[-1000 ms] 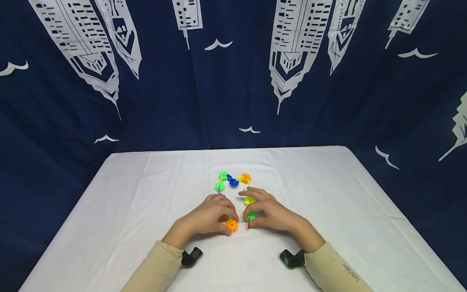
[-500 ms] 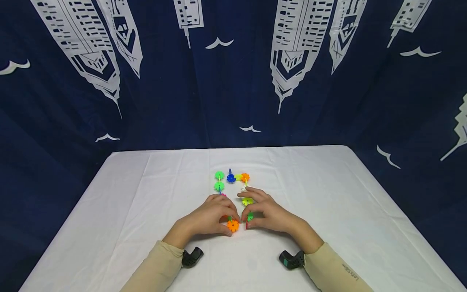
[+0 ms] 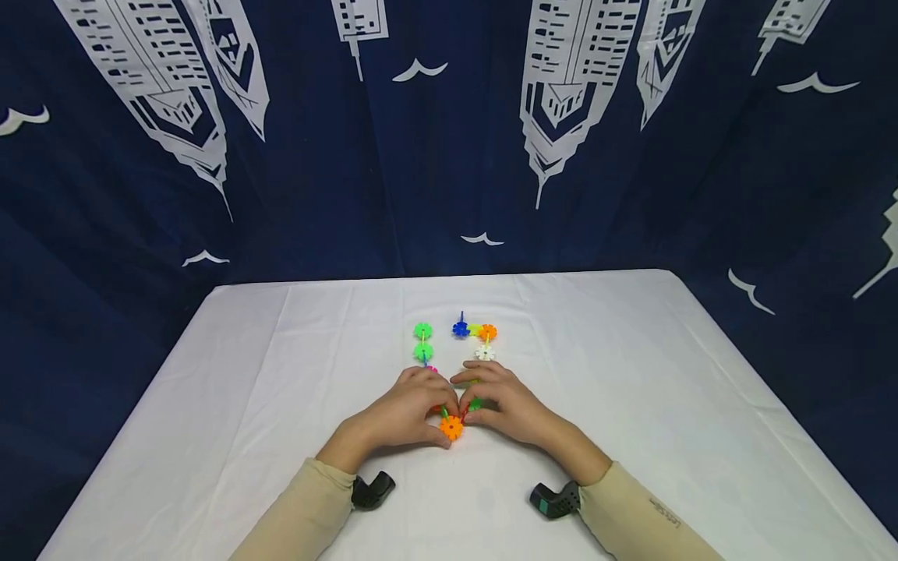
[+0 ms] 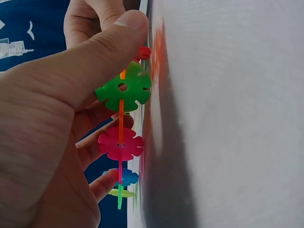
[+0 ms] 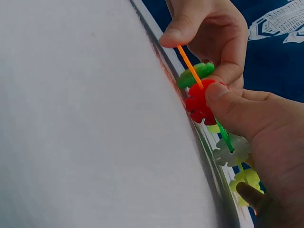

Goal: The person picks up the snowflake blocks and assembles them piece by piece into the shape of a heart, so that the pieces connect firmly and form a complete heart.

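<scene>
My left hand (image 3: 403, 409) pinches an orange notched snowflake disc (image 3: 452, 427) edgewise between thumb and fingers. A green disc (image 4: 124, 87) and a pink disc (image 4: 121, 143) follow it in a linked chain under my palm in the left wrist view. My right hand (image 3: 512, 401) pinches a red disc (image 5: 199, 102) with its thumb in front. The red disc meets the edge of the orange one; how deep their slots sit together I cannot tell. From the red disc a second chain runs back, with a green disc (image 3: 475, 404) and a white disc (image 3: 485, 353).
Two light green discs (image 3: 423, 352) lie at the far end of the left chain. An orange disc (image 3: 488, 333), a yellow piece and a blue disc (image 3: 461, 329) end the right chain, a gap apart from them. Under everything is a white-covered table (image 3: 295, 351); a dark curtain hangs behind.
My right hand has moved left, bringing the red disc against the orange one. The far ends of the two chains have moved apart, the blue disc now standing away from the green.
</scene>
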Available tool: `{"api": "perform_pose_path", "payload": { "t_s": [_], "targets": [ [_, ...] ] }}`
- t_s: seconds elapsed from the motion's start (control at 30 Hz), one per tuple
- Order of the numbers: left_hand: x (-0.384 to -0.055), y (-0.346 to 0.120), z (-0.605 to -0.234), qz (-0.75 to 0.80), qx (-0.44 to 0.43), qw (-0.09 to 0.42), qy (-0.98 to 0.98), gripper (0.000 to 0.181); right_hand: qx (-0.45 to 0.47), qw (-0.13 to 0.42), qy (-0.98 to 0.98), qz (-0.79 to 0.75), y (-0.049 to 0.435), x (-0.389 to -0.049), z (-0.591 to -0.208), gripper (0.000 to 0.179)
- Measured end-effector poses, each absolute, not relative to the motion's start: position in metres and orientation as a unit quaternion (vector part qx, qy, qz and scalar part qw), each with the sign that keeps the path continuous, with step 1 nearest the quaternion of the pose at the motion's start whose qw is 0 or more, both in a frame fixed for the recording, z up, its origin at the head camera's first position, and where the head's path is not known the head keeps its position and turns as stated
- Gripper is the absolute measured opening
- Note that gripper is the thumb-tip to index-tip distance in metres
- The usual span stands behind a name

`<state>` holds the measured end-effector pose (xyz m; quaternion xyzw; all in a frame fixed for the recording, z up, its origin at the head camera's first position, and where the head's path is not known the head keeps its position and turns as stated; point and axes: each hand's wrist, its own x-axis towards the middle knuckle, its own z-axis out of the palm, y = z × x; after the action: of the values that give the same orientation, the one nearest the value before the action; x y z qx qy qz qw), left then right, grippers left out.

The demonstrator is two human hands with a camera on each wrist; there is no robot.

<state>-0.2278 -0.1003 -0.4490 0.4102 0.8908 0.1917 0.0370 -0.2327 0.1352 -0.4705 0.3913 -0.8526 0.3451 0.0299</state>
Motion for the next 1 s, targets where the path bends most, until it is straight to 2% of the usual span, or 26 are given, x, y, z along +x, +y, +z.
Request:
{"api": "perform_pose_path", "payload": {
  "t_s": [0.53,1.0],
  "targets": [
    [-0.224,-0.095,-0.452,0.171,0.375,-0.011,0.911,0.033,0.370,0.059,-0.856,0.357,0.131,-0.228,-0.469,0.008],
    [-0.221,-0.088,-0.455,0.167,0.355,-0.032,0.919,0.032,0.329,0.049,-0.858,0.391,0.128,-0.229,-0.473,0.007]
  ]
}}
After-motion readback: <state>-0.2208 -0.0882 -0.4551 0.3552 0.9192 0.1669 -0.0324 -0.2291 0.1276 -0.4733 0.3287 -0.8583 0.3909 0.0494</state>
